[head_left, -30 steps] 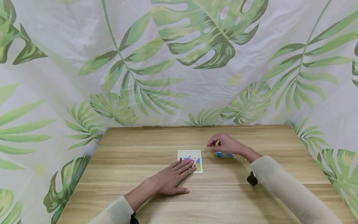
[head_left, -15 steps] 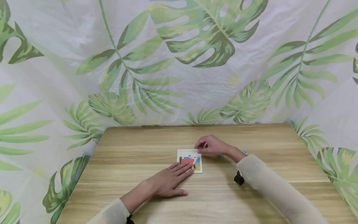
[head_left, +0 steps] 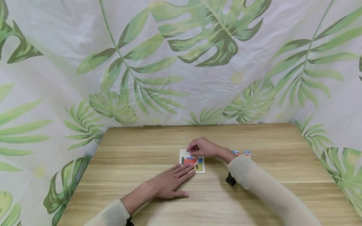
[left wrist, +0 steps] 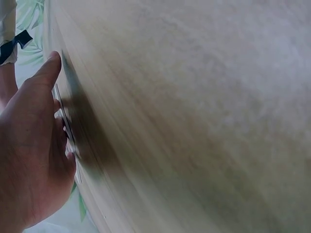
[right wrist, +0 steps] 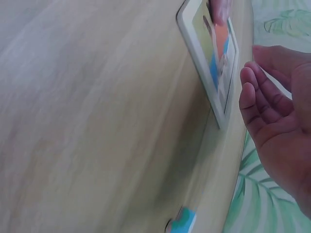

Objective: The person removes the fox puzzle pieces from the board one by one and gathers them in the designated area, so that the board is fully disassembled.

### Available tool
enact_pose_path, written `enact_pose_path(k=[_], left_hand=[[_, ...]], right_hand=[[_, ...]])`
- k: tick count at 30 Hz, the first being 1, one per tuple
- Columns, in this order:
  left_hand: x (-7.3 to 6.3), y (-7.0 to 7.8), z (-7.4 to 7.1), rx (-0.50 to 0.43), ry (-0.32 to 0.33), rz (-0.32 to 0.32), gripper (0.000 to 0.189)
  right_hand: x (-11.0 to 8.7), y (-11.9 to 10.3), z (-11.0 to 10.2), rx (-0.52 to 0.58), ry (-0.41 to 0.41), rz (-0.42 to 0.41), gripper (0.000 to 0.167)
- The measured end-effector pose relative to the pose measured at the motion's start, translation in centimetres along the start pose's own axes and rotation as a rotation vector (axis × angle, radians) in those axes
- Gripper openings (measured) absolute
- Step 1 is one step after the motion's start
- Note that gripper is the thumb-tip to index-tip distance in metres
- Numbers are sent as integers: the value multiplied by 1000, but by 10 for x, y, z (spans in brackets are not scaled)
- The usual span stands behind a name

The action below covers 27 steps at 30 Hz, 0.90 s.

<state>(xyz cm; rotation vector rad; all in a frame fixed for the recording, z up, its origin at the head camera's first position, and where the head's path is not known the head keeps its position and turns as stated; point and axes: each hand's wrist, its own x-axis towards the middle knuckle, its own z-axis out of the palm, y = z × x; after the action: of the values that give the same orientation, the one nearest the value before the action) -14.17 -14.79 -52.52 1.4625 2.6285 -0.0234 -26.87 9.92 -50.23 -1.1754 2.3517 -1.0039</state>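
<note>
A small white-framed picture puzzle (head_left: 201, 169) lies on the wooden table, with red, blue and green parts and a pale upper area. My left hand (head_left: 171, 185) lies flat, its straight fingertips resting on the puzzle's lower left part and its thumb spread on the tabletop. Over the puzzle's upper part is my right hand (head_left: 206, 148), fingers bent and fingertips close together. Whether a piece is pinched there I cannot tell. In the right wrist view the bent fingers (right wrist: 262, 104) stand beside the tray's pale end.
Loose colourful puzzle pieces (head_left: 245, 153) lie right of the puzzle, partly hidden by the right forearm. One green and blue piece (right wrist: 183, 221) shows low in the right wrist view. A leaf-patterned cloth (head_left: 169, 78) hangs behind the table (head_left: 135, 150).
My right hand has moved left from beside the loose pieces to over the puzzle's top. More of the pieces at right now shows. My left hand has stayed nearly still on the puzzle.
</note>
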Motion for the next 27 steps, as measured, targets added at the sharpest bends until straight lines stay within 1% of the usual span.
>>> enact_pose_path(k=[9,15,20,27], left_hand=[[0,2,0,17,7,4,85],[0,2,-1,25,24,9,86],[0,2,-1,23,22,10,85],[-1,2,0,25,26,16,85]], right_hand=[[14,-1,9,-9,-31,-29,18],[15,-2,13,8,-35,-24,18],[16,-2,15,3,-33,-24,18],[18,-3,14,-16,-65,-20,19]])
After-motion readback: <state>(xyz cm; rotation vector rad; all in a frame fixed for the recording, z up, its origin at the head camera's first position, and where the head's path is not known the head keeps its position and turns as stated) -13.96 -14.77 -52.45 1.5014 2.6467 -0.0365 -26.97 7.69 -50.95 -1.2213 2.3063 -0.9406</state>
